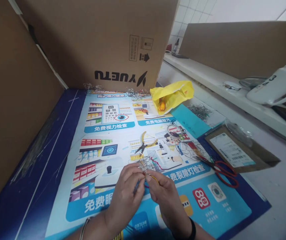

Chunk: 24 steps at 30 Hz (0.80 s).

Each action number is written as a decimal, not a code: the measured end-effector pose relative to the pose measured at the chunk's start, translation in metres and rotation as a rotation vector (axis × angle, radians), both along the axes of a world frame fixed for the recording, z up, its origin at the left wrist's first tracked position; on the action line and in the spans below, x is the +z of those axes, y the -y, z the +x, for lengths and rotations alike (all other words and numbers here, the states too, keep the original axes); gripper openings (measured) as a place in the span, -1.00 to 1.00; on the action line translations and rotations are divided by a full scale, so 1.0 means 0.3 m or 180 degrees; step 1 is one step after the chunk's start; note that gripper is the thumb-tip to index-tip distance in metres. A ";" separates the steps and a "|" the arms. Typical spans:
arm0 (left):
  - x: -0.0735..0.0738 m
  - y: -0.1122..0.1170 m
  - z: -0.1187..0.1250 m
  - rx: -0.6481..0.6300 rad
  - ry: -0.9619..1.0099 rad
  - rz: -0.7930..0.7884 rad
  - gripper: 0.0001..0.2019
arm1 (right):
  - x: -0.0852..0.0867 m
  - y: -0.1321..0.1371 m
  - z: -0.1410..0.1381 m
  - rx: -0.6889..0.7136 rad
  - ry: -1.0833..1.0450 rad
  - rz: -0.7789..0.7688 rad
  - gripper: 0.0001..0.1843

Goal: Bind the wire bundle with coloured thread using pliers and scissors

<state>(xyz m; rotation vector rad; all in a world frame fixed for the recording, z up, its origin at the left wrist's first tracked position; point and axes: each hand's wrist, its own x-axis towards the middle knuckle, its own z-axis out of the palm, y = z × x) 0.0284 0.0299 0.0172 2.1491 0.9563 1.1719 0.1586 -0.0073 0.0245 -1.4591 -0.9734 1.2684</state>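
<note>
Close together at the lower middle, my left hand (130,188) and my right hand (164,196) pinch with their fingertips almost touching. What the left fingers hold is too small to make out. A thin curved yellow piece (155,180) shows at the right fingers; whether it is wire or a tool handle I cannot tell. Just beyond the fingertips lies a tangle of thin silvery wire (146,162), with a few red and teal bits beside it. Pliers with yellow handles (145,144) lie behind the tangle, their jaws pointing toward my hands and their handles spread.
A printed poster sheet (117,141) covers the blue table (42,160). Red-handled scissors (218,170), loose wire coils (188,148), a yellow bag (173,95) and a brown labelled parcel (235,150) lie rightward. Large cardboard (95,43) stands behind; a white jug (275,85) rests on the ledge.
</note>
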 end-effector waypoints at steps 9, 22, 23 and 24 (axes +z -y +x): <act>-0.002 0.005 -0.006 -0.0096 -0.0048 0.0087 -0.83 | -0.008 -0.003 0.020 -0.0321 -0.0149 -0.0147 -0.74; 0.016 -0.005 -0.007 -0.0157 -0.0154 0.0098 -0.85 | -0.016 0.002 0.019 -0.0360 -0.0150 0.0041 -0.73; 0.016 -0.004 -0.006 -0.0158 -0.0157 0.0114 -0.85 | -0.016 0.003 0.018 -0.0350 -0.0172 0.0068 -0.73; 0.016 -0.003 -0.005 -0.0163 -0.0160 0.0134 -0.84 | -0.015 0.004 0.016 -0.0329 -0.0214 0.0093 -0.73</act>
